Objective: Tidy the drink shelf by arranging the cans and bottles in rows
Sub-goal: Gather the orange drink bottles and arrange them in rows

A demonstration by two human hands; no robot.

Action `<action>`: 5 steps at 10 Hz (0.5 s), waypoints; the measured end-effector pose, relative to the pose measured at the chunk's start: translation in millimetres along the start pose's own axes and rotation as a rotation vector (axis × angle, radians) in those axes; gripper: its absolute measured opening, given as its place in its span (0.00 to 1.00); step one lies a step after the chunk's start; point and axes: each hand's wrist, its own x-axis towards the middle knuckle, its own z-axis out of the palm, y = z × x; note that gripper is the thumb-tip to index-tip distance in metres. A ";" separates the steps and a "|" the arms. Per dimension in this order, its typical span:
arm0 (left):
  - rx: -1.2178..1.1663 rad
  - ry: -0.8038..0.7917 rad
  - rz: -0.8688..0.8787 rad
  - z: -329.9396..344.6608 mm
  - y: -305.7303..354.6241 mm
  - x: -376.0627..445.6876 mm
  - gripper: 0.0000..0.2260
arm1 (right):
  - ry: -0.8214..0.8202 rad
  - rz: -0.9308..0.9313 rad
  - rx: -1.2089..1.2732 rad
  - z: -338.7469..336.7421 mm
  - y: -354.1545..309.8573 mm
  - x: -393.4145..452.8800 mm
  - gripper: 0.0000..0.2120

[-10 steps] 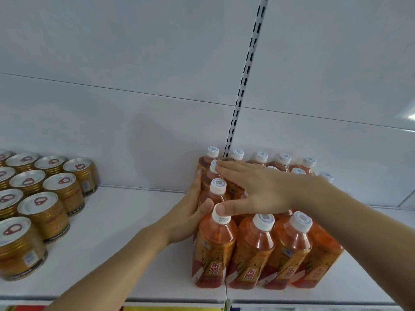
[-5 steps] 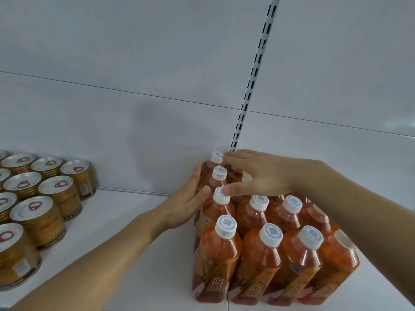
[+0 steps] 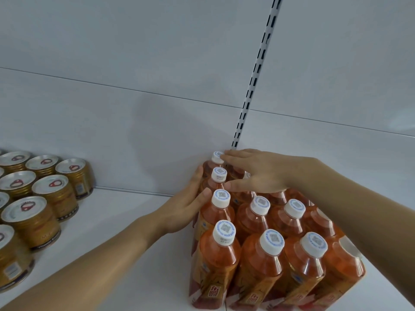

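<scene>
Cans (image 3: 33, 198) stand in rows well left of the bottles (image 3: 258, 232). Your left hand (image 3: 186, 205) presses flat, fingers straight, against the block's left side; your right hand (image 3: 258, 171) lies open across its rear caps.

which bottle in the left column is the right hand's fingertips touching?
The rearmost bottle, against the back wall: the right hand has its fingertips at its white cap. The other three stand nearer the camera.
</scene>
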 end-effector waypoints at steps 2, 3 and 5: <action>-0.057 0.004 -0.025 5.6 9.0 0.9 0.31 | -0.003 0.011 -0.020 3.2 2.9 1.8 0.49; -0.061 -0.022 -0.030 4.2 9.4 1.3 0.31 | -0.001 0.017 -0.023 4.9 1.7 2.1 0.47; 0.046 -0.048 -0.025 -7.2 -7.7 5.4 0.38 | 0.038 0.010 -0.030 1.2 -3.4 -1.2 0.45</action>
